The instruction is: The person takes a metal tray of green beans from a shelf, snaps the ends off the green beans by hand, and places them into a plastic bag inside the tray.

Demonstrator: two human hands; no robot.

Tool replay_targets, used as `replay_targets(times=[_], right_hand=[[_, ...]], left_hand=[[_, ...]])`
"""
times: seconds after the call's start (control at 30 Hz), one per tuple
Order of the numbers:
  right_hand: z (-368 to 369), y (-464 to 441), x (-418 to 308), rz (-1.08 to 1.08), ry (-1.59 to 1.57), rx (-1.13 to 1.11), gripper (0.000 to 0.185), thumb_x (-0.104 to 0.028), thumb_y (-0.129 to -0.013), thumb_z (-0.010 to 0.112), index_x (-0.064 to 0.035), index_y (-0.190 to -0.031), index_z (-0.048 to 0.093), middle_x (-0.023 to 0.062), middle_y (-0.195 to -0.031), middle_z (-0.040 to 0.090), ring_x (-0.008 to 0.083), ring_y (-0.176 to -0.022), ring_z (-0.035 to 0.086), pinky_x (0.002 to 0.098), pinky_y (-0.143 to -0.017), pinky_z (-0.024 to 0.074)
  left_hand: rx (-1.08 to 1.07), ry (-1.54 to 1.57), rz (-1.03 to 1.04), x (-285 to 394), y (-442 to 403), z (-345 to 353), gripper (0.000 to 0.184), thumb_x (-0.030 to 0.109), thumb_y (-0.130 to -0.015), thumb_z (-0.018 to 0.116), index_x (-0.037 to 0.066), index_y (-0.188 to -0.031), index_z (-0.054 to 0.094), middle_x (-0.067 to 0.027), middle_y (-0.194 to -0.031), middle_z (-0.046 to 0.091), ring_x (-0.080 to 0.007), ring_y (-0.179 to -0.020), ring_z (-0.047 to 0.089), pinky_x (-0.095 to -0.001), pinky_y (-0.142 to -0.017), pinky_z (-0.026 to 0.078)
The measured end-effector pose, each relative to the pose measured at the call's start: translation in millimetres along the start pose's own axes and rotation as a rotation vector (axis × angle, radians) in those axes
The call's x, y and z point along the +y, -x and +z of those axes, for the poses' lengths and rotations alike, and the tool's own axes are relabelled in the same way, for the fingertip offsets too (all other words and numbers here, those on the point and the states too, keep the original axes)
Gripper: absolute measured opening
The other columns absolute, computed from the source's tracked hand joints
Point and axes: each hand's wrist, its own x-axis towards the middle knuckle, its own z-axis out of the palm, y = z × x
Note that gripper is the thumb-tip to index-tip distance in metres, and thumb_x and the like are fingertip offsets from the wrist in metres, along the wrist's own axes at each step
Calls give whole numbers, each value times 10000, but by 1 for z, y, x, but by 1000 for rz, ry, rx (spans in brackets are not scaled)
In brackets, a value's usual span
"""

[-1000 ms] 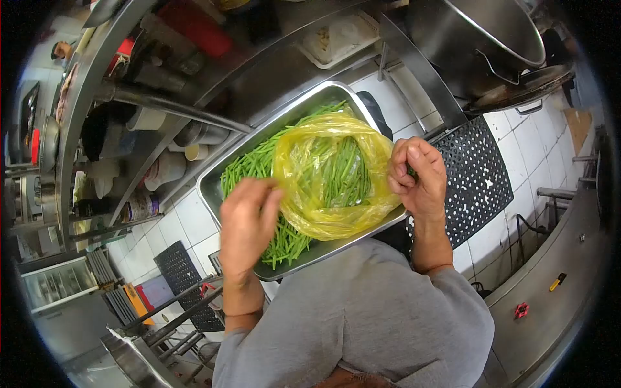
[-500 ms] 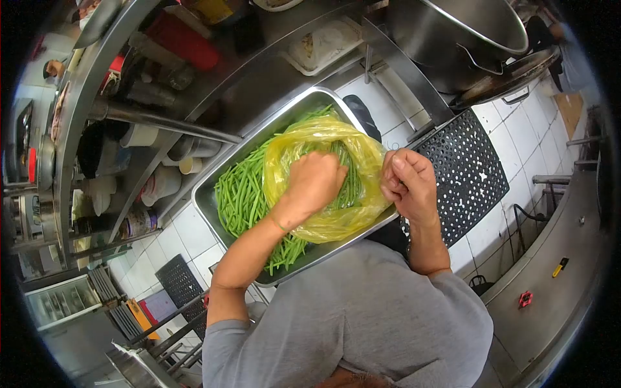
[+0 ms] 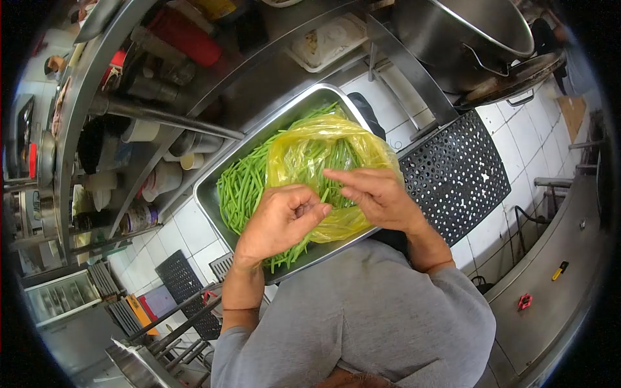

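Note:
A yellow plastic bag [image 3: 369,139] lies wide-mouthed in a deep metal pan, with green beans showing inside it. More loose green beans [image 3: 240,193] fill the left part of the metal pan [image 3: 202,200], which rests close to my body. Over the bag's near left side is my left hand [image 3: 281,220], its fingers curled in and its thumb bent toward them; whatever may be between them is hidden. Across the bag's right side my right hand [image 3: 378,199] is held with fingers stretched to the left and the thumb apart, holding nothing visible.
A big steel pot [image 3: 466,39] stands at the upper right, near a black perforated mat [image 3: 456,171] on white tiles. Steel shelving [image 3: 174,119] with containers runs along the left. On the right counter [image 3: 517,330] lie a yellow-and-black cutter [image 3: 560,270] and a small red object [image 3: 524,301].
My left hand has come out of the bag's opening toward its near left rim. My right hand has moved left over the bag, its fingers straightening.

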Motion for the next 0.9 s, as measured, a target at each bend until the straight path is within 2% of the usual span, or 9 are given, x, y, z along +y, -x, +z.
replay_targets(times=[0.13, 0.27, 0.43, 0.5, 0.53, 0.67, 0.77, 0.83, 0.9], right_hand=[[18, 6, 11, -52, 23, -15, 294, -42, -881, 647, -46, -1175, 646, 158, -853, 672, 319, -757, 673, 381, -667, 523], [16, 4, 6, -25, 58, -4, 210, -42, -879, 649, -36, -1089, 653, 164, -848, 670, 315, -748, 671, 358, -648, 520], [21, 5, 18, 91, -166, 97, 134, -75, -926, 630, 6, -1032, 640, 126, -813, 670, 190, -702, 657, 301, -611, 503], [20, 6, 15, 237, -342, 83, 115, -80, -946, 610, 18, -996, 639, 84, -804, 662, 139, -711, 630, 281, -621, 498], [19, 6, 14, 383, -521, 68, 127, -86, -966, 589, 31, -960, 638, 43, -795, 655, 88, -720, 603, 260, -630, 493], [19, 4, 12, 323, -522, 84, 125, -90, -963, 593, 27, -971, 639, 38, -796, 650, 94, -712, 603, 254, -628, 487], [17, 4, 17, 189, -155, 67, 115, -84, -950, 607, 23, -975, 640, 58, -790, 653, 112, -689, 612, 263, -612, 483], [15, 2, 14, 150, -49, 56, 112, -74, -923, 624, 2, -1003, 646, 121, -793, 662, 215, -675, 650, 320, -607, 491], [14, 1, 11, 122, -26, 58, 110, -68, -916, 625, -2, -1000, 648, 134, -800, 663, 244, -680, 652, 331, -611, 495]], left_hand=[[24, -20, 42, -2, -1, 2, 227, 148, -848, 734, -2, -724, 617, -27, -597, 503, -87, -512, 439, -277, -468, 335], [38, -22, 154, -13, -6, 4, 198, 150, -867, 722, -5, -797, 621, -45, -746, 564, -83, -667, 496, -249, -572, 385], [-60, 277, 319, -44, -18, 14, 255, 250, -953, 643, -5, -974, 638, -83, -941, 631, -138, -887, 572, -272, -772, 457], [-306, 528, -115, -37, -11, 12, 315, 305, -1020, 530, 7, -968, 619, -35, -929, 622, -116, -879, 545, -252, -821, 442], [-306, 528, -116, -37, -12, 12, 315, 305, -1020, 530, 7, -968, 619, -35, -929, 622, -116, -879, 545, -252, -821, 442], [-274, 495, -59, -38, -12, 10, 333, 306, -1046, 472, 23, -920, 594, -17, -881, 595, -90, -815, 506, -256, -768, 443], [-219, 576, -80, -37, -10, 14, 331, 293, -1045, 472, 24, -889, 586, -8, -823, 579, -98, -746, 502, -270, -699, 445], [-168, 645, -102, -34, -9, 15, 332, 285, -1045, 473, 23, -874, 585, -3, -792, 570, -104, -714, 500, -278, -662, 443], [-76, 383, -87, -26, -8, 11, 303, 240, -1028, 499, 10, -841, 562, -32, -750, 552, -143, -669, 513, -298, -627, 436]])
